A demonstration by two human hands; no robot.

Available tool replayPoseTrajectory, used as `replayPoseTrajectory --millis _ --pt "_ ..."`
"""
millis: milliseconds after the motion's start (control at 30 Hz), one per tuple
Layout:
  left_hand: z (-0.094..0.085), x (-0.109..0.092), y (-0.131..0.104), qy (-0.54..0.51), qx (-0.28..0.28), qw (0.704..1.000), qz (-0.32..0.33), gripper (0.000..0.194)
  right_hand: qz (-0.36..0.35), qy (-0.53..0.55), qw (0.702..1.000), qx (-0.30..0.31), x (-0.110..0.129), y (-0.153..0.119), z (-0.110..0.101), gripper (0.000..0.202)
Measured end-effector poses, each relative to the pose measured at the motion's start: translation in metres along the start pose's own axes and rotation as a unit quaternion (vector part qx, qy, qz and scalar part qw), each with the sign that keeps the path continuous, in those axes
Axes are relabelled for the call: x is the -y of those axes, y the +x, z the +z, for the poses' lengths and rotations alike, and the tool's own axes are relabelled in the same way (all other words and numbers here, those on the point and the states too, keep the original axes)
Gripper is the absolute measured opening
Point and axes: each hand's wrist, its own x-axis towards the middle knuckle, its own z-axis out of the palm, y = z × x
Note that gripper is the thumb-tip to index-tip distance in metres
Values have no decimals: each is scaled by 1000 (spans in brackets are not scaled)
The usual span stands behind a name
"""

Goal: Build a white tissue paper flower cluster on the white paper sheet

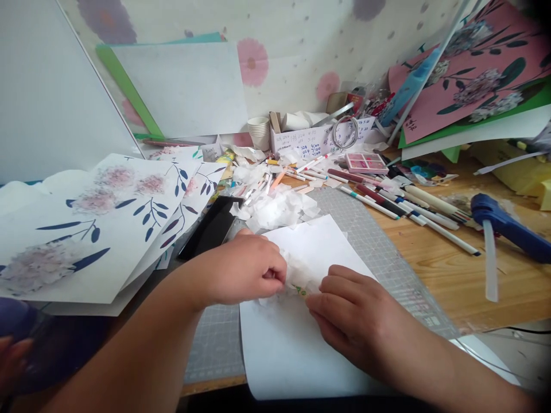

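A white sheet of paper (275, 350) lies on a grey cutting mat (353, 218), its near end curving over the table edge. On the sheet is a small heap of thin, whitish crumpled tissue (297, 268) with a bit of green and yellow print. My left hand (245, 267) is closed at the left of this tissue, fingers curled inward; what its fingertips hold is too small to name. From the right, my right hand (357, 312) pinches the edge of the tissue near the printed bit.
Flower-decorated sheets (142, 229) and a black phone (210, 226) lie at left. Crumpled tissue scraps (279, 206), markers (370, 203) and a pink palette (365, 163) fill the back. A blue glue gun (512, 226) rests at right. Part of someone's hand (12, 358) shows lower left.
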Motion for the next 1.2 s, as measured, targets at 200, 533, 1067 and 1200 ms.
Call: replayPoseTrajectory --millis 200,533,1067,1200 --pt "8 -2 9 -24 -110 991 -78 14 -7 57 994 -89 -5 -5 9 11" --pt "15 -2 10 11 -87 994 -63 8 -4 63 991 -117 -11 -9 15 7" --pt "9 2 3 12 -14 999 26 22 27 141 976 -165 -15 -13 7 13" --pt "6 6 -1 11 10 999 48 22 41 159 977 -136 -16 -11 7 14"
